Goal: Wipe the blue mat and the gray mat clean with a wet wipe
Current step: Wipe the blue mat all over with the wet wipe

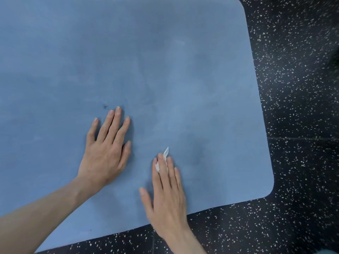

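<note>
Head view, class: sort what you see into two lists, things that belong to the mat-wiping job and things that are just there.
Part of the job:
- blue mat
- wet wipe, pressed flat under the right hand
- left hand, flat on the mat
- small dark mark on the mat

Just there:
- speckled black floor

The gray mat is not in view.

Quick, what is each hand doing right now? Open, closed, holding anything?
Left hand: open, flat on the blue mat, holding nothing.
Right hand: open, straight fingers pressing the wet wipe onto the mat.
</note>
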